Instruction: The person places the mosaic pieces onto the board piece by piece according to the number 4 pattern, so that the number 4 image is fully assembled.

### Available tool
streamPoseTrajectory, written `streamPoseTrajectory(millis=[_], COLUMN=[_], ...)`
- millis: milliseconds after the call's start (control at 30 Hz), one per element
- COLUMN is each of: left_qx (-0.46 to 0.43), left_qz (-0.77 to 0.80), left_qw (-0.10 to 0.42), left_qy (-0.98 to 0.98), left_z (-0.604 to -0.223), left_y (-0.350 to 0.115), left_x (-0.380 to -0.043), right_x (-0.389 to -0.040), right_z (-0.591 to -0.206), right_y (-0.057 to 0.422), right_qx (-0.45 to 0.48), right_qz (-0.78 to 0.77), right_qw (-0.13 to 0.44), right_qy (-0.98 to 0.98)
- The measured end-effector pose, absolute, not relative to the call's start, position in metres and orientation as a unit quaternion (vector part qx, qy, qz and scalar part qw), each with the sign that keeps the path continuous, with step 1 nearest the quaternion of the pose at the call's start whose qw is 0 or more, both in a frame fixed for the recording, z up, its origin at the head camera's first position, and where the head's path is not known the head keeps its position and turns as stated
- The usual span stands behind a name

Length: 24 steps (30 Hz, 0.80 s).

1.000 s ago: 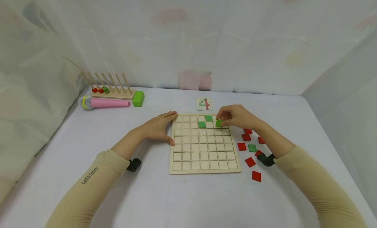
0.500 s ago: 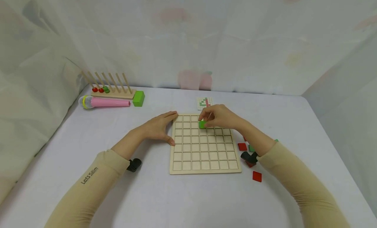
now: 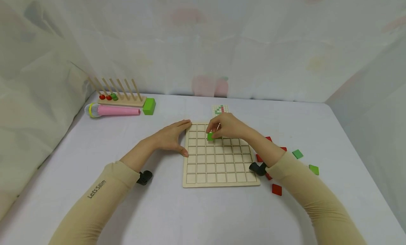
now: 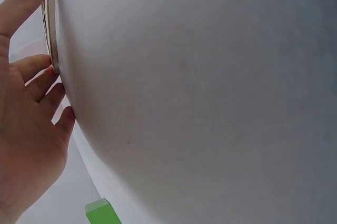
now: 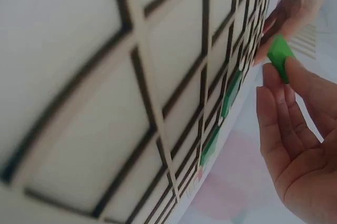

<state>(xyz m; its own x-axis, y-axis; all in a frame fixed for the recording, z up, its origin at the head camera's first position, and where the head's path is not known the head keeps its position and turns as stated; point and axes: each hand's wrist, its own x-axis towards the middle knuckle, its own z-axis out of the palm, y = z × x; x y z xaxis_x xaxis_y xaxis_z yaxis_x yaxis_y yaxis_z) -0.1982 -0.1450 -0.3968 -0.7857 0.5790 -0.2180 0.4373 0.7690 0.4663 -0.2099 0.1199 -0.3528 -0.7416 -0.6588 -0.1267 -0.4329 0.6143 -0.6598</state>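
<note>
A wooden grid board (image 3: 207, 185) lies flat on the table. Along its left edge my left hand (image 3: 169, 136) rests with fingers and thumb spread; the left wrist view shows its fingertips (image 4: 52, 71) against the board's side. Over the upper part of the grid, my right hand (image 3: 229, 127) pinches a green square tile (image 3: 210, 136) between thumb and fingers. In the right wrist view that tile (image 5: 279, 53) is tilted and held above the board. Two green tiles, one nearer (image 5: 209, 145) and one farther (image 5: 231, 95), sit in grid cells, hidden by the right hand in the head view.
Behind the board lies a small pattern card (image 3: 219, 109), partly covered. Several red tiles (image 3: 276, 189) and two green tiles (image 3: 297, 154) are scattered at the right. Back left are a pink microphone (image 3: 117, 110), a green block (image 3: 149, 106) and a peg stand (image 3: 123, 101).
My right hand has moved left across the top of the board, carrying the green tile past the two placed ones. The left hand has stayed at the board's edge.
</note>
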Motion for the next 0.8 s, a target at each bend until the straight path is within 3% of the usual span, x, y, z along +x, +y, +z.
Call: streamPoseTrajectory(millis=[800], left_qx=[0.273], left_qz=[0.203], left_qw=[0.179], left_qy=[0.923], left_z=[-0.396], left_y=[-0.145], left_x=[-0.198], right_x=[-0.206], right_z=[-0.364], right_y=[0.108], right_qx=[-0.297], right_qz=[-0.257], right_qw=[0.182], right_qy=[0.902])
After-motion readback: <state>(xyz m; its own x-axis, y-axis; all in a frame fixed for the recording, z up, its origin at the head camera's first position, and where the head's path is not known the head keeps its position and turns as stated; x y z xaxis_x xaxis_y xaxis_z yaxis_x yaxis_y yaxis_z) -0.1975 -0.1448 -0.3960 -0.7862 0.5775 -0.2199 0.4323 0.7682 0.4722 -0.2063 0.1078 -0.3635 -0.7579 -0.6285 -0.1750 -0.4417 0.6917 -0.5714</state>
